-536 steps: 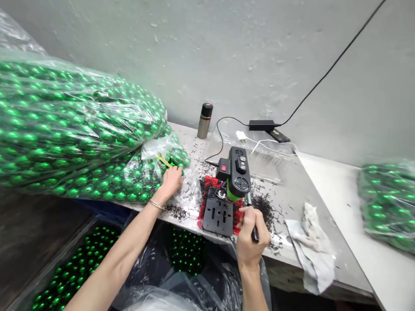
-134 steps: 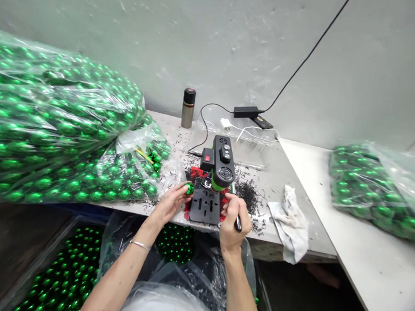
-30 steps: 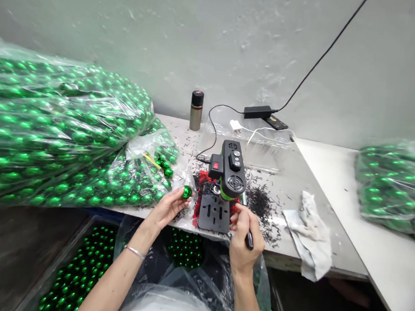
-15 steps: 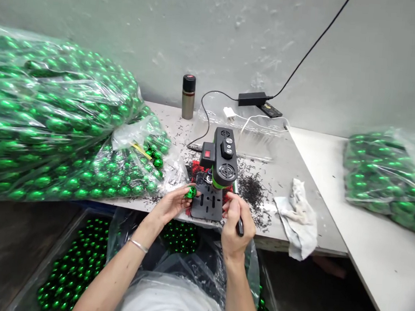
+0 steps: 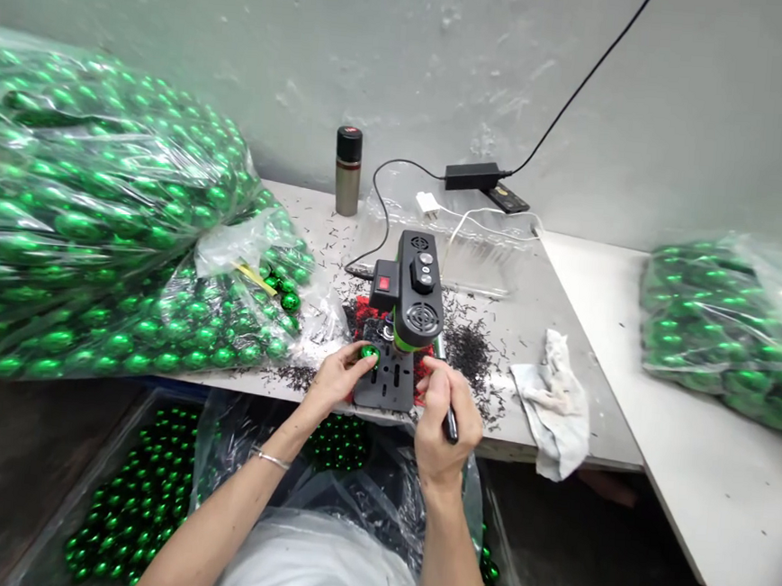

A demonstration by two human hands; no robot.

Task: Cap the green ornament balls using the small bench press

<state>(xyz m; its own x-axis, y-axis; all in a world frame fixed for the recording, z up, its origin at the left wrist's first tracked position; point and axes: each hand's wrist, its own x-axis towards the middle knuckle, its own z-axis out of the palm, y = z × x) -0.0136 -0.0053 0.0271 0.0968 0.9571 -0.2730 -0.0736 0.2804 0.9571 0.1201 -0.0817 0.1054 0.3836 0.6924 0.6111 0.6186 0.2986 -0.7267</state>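
A shiny green ball (image 5: 369, 354) is pinched in the fingers of my left hand (image 5: 339, 377), over the left part of a black slotted metal plate (image 5: 383, 392). Above the plate's far end stands a black device (image 5: 420, 286) with round vents and a red switch. My right hand (image 5: 448, 410) is closed around a slim black tool (image 5: 451, 426), just right of the plate; the tool's far end is hard to make out. Red material (image 5: 424, 361) shows beside the plate, and small black pieces (image 5: 468, 353) lie heaped to its right.
Large clear bags of green balls (image 5: 99, 216) fill the left side. Another bag (image 5: 713, 327) lies at the right. A bottle (image 5: 347, 172), power adapter (image 5: 472, 176), clear plastic tray (image 5: 483, 278) and white cloth (image 5: 558, 405) are on the table. Loose green balls (image 5: 137, 499) lie below.
My left hand has moved the green ball rightward, over the plate and closer to the device. My right hand keeps nearly the same pose. The whole view has shifted slightly.
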